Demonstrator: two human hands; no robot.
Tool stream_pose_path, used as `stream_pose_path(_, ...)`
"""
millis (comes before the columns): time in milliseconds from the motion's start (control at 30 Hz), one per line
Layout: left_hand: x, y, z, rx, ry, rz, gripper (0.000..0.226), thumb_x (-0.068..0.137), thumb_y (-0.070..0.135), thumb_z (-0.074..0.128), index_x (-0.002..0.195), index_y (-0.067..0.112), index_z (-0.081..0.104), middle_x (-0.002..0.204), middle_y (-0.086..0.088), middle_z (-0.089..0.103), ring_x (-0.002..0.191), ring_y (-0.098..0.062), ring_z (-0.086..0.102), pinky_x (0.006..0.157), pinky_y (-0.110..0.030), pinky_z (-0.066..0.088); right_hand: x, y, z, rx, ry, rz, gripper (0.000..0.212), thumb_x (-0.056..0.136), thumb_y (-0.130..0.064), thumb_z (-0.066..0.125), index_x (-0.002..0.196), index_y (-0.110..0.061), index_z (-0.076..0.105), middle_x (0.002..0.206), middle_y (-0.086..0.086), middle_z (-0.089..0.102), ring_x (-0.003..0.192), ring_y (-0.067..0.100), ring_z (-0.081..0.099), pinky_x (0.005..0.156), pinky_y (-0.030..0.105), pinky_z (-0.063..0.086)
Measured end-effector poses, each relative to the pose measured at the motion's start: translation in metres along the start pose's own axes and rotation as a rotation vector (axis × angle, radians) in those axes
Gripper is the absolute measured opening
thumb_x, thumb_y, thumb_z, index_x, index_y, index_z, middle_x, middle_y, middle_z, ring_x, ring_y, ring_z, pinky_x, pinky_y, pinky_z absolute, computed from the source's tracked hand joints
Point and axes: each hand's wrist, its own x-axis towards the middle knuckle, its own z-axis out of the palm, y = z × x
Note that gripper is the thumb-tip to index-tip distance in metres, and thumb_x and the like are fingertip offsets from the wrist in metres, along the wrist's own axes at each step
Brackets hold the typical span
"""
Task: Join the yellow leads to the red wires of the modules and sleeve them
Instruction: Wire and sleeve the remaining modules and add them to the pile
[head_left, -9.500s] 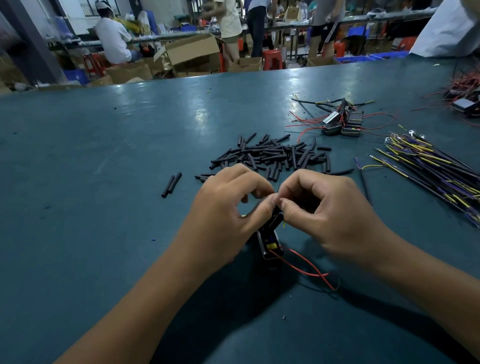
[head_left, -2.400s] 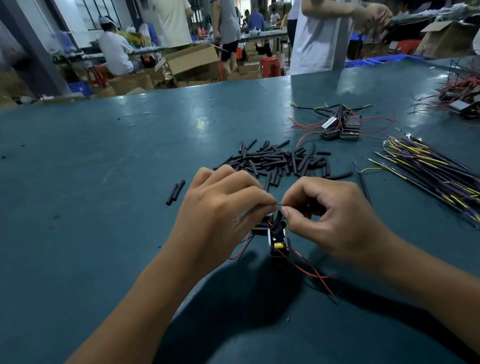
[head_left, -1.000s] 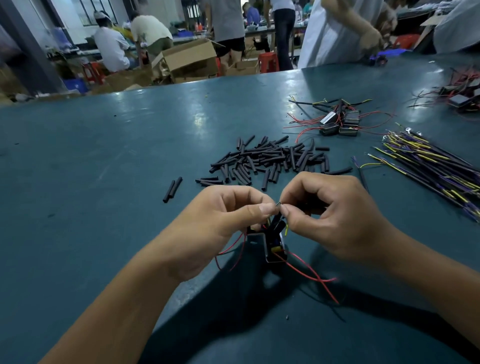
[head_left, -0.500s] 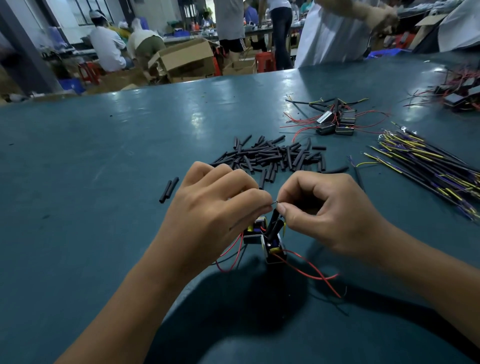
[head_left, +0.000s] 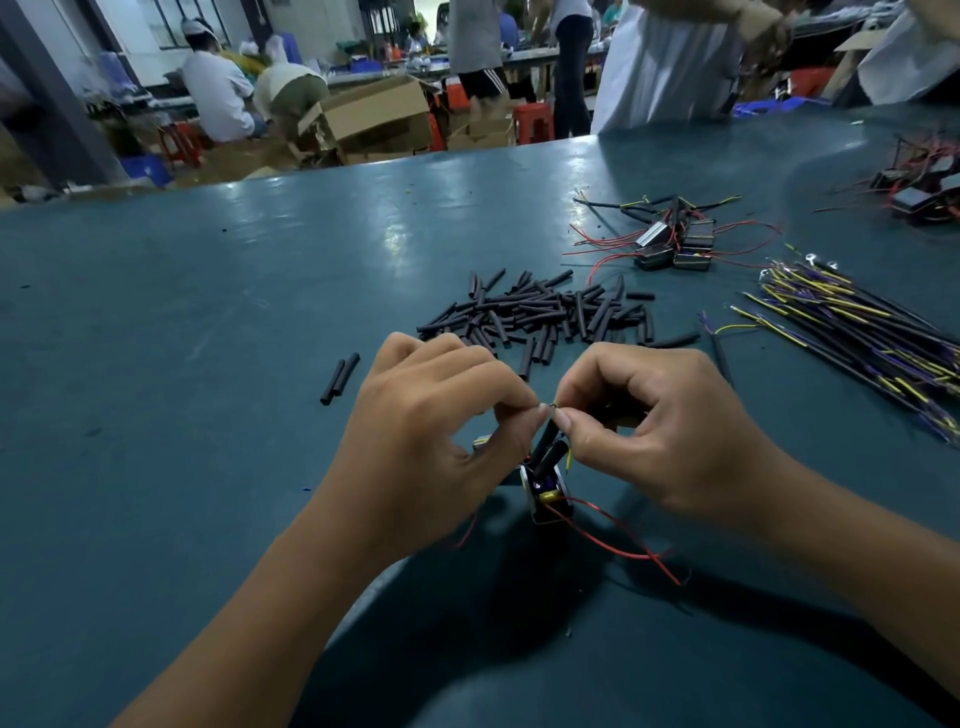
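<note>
Bare wire ends (head_left: 551, 406) pinched between left hand (head_left: 431, 441) and right hand (head_left: 670, 436) fingertips, above small black module (head_left: 545, 491) on teal table (head_left: 208, 312); twisting step apparently under way, next needs black sleeve (head_left: 545, 441) slid over joint.

Left hand (head_left: 431, 441), right hand (head_left: 670, 436) pinch wire ends above module (head_left: 545, 491).

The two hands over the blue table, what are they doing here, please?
A person is wiring a small module. The left hand and the right hand pinch fine wire ends together just above it, fingertips nearly touching. A black sleeve hangs on the wires below the pinch, and a red wire trails onto the table. Loose sleeves, spare leads and more modules wait behind.
</note>
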Motion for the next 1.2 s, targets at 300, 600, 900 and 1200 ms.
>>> stream_pose_path(300,0.008,0.007,-0.006,-0.848,-0.318,-0.724,0.022,0.08,0.008,0.065,0.059,0.014,0.059,0.054,0.001,0.052,0.056,-0.009,0.045,0.056,-0.014,0.039,-0.001,-0.006,0.001,-0.237,-0.039,-0.187,0.008,0.081,-0.01,0.069,0.077,-0.013,0.063,0.069,-0.011,0.057,0.062,0.007,0.05,0.06,0.019,0.042)
stream_pose_path(600,0.003,0.003,-0.001,-0.353,-0.224,-0.366,0.018,0.085,0.03,0.067,0.071,0.018,0.063,0.061,0.015,0.056,0.058,-0.003,0.05,0.059,-0.013,0.035,0.0,-0.002,-0.002,-0.175,-0.019,-0.116,0.01,0.08,-0.012,0.069,0.075,-0.016,0.062,0.067,-0.014,0.056,0.062,0.005,0.052,0.058,0.013,0.039)
stream_pose_path(900,0.003,-0.006,-0.008,-0.019,-0.151,0.013,0.009,0.086,0.026,0.073,0.092,0.019,0.072,0.083,0.013,0.064,0.077,-0.013,0.057,0.078,-0.041,0.042,0.001,0.001,-0.003,-0.062,-0.021,-0.014,0.014,0.08,-0.012,0.068,0.073,-0.022,0.06,0.066,-0.02,0.058,0.06,0.003,0.055,0.059,0.009,0.038)
stream_pose_path(1200,0.003,-0.007,-0.007,-0.01,-0.094,0.035,0.011,0.09,0.03,0.071,0.089,0.02,0.074,0.084,0.01,0.066,0.076,-0.013,0.059,0.076,-0.045,0.043,0.001,-0.001,-0.002,-0.055,-0.023,-0.008,0.014,0.08,-0.013,0.067,0.074,-0.024,0.06,0.065,-0.019,0.059,0.059,0.006,0.056,0.058,0.013,0.041)
